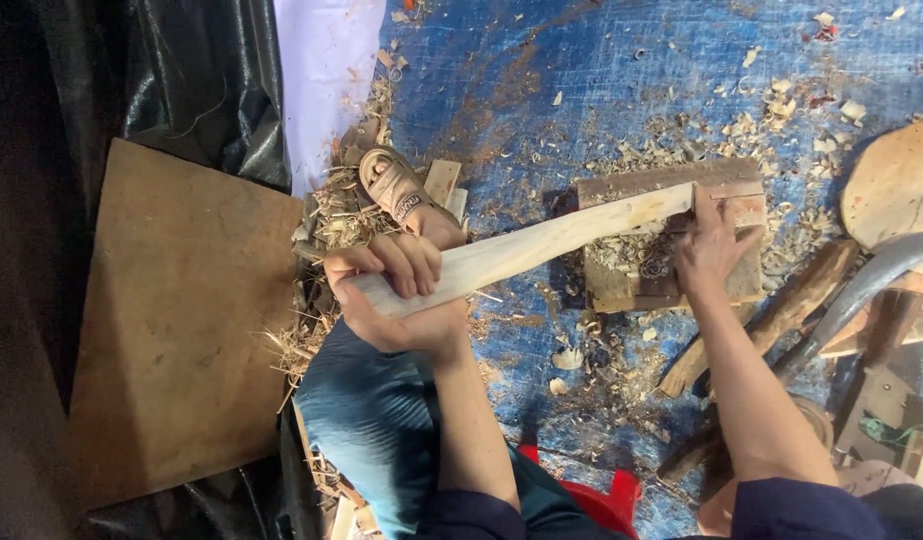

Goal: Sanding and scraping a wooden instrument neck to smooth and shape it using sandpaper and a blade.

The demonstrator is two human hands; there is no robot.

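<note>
My left hand [396, 290] is wrapped tight round the near end of the pale carved stick [526, 250], fingers curled over the top. Its far end sits on the wood block [671, 240] under my right hand [709, 250], which lies spread flat w/ nothing pinched, pressing stick and block. Looks like I'm steadying mid-shaping; next move prob needs firm downward hold, no wobble. Shavings [621, 160] all round the block.
</note>
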